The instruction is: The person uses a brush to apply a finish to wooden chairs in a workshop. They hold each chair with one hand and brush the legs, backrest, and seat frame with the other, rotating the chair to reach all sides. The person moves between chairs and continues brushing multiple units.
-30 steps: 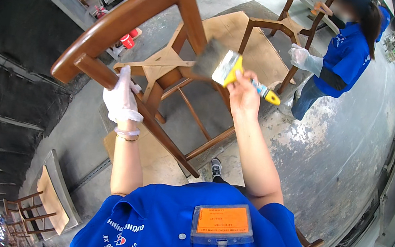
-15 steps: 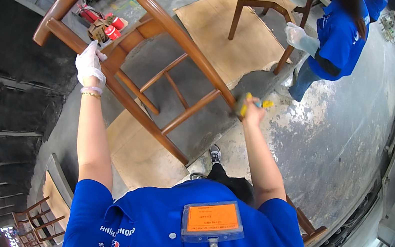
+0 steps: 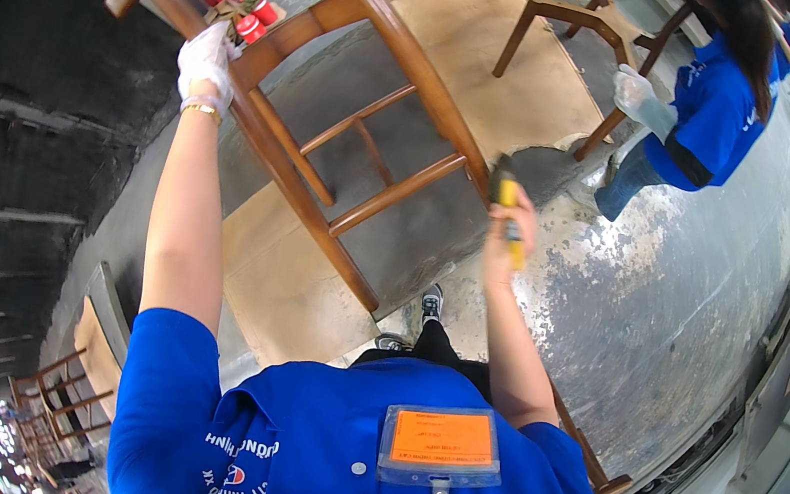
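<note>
Brown wood: a chair (image 3: 397, 195) slants across the scene between two hands.
At left, the gloved left hand (image 3: 207, 62) has its fingers curled round the chair's post; at right, the bare right hand (image 3: 511, 225) has its fingers wrapped about a yellow-handled brush (image 3: 508, 193), its dark head by the chair's leg, blur hiding whether they touch. Tan cardboard (image 3: 492, 59) lies beyond; far right, a blue-shirted co-worker (image 3: 711, 115) stands beside another wooden frame (image 3: 571, 14).
</note>
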{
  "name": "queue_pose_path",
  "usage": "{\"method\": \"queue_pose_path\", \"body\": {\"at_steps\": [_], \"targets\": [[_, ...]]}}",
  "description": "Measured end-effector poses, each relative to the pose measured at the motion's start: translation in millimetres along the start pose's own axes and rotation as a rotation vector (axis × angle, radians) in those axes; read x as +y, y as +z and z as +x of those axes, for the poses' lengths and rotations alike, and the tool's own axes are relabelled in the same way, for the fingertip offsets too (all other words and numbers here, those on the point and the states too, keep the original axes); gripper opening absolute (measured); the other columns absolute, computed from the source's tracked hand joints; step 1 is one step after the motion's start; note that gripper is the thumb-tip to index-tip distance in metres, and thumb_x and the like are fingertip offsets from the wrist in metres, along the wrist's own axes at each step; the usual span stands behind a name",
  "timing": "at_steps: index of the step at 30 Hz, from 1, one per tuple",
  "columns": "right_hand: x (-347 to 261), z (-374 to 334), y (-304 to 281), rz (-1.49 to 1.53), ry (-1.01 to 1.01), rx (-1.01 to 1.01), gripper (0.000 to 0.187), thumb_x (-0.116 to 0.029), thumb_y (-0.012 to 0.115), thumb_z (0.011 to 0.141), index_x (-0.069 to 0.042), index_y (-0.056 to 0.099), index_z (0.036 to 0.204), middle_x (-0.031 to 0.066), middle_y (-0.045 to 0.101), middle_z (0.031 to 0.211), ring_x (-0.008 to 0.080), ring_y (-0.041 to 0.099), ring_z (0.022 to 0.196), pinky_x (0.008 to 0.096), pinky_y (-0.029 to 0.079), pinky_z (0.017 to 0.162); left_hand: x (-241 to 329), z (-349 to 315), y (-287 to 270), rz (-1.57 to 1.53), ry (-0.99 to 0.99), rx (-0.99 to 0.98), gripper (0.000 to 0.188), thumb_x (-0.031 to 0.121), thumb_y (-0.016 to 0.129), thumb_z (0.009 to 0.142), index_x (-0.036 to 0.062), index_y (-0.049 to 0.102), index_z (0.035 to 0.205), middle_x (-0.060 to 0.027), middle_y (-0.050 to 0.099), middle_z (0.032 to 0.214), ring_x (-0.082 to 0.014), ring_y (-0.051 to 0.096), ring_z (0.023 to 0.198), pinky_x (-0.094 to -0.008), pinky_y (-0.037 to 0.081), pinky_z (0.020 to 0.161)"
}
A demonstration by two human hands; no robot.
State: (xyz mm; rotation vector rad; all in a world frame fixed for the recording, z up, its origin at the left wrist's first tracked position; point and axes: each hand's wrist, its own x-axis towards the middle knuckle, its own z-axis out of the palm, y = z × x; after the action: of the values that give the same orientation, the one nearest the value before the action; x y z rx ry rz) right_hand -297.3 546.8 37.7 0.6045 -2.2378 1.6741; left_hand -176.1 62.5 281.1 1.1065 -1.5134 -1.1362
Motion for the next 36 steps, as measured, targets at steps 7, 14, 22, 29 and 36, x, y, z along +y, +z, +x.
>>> {"method": "queue_pose_path", "body": {"at_steps": [7,14,22,29,36], "targets": [[-122.6,-80.8,57.3,0.32,-0.177,-0.828,0.015,0.001,0.071,0.081,-0.013,0.067,0.078,0.0105,0.071,0.134,0.0317,0.07,0.12,0.0349,0.058,0.096,2.7,-8.3,5.7,-0.154,-0.038,-0.002,0.019,0.018,0.074,0.094,0.0047,0.066,0.082,-0.0051,0.062,0.067,-0.0164,0.058,0.056,-0.0338,0.046,0.055],[-70.9,18.2,35.0,0.355,-0.121,-0.231,0.022,0.014,0.078,0.077,-0.005,0.067,0.078,0.0176,0.076,0.117,0.0284,0.071,0.112,0.0397,0.055,0.101,20.4,-55.6,5.3,-0.105,-0.034,-0.017,0.026,0.022,0.079,0.09,0.0024,0.062,0.092,-0.0048,0.062,0.071,-0.0156,0.057,0.057,-0.033,0.047,0.06],[-193.3,127.6,85.1,0.358,-0.509,-0.162,0.017,0.008,0.068,0.09,0.0,0.061,0.077,0.0207,0.071,0.131,0.0282,0.072,0.118,0.0358,0.06,0.095,50.3,-52.6,-10.5,-0.333,0.024,-0.123,0.03,0.027,0.079,0.092,0.0075,0.061,0.104,-0.0042,0.067,0.08,-0.0145,0.059,0.063,-0.0304,0.046,0.064],[-215.4,108.0,219.2,0.198,-0.614,-0.218,0.012,0.0,0.072,0.075,-0.009,0.065,0.078,0.0099,0.072,0.132,0.0338,0.069,0.125,0.0375,0.059,0.1,50.1,-53.2,-6.2,-0.325,0.072,-0.158,0.023,0.023,0.075,0.096,0.0063,0.061,0.103,-0.0023,0.061,0.074,-0.0145,0.06,0.063,-0.0311,0.047,0.065],[-244.5,102.4,182.3,0.985,-0.084,-0.646,0.019,0.009,0.078,0.08,-0.002,0.065,0.072,0.0219,0.072,0.125,0.0295,0.069,0.121,0.0381,0.054,0.103,39.3,-51.1,-9.8,-0.269,0.075,-0.226,0.023,0.025,0.076,0.096,0.0063,0.064,0.102,-0.0018,0.066,0.079,-0.0116,0.062,0.072,-0.0288,0.047,0.069]]}}
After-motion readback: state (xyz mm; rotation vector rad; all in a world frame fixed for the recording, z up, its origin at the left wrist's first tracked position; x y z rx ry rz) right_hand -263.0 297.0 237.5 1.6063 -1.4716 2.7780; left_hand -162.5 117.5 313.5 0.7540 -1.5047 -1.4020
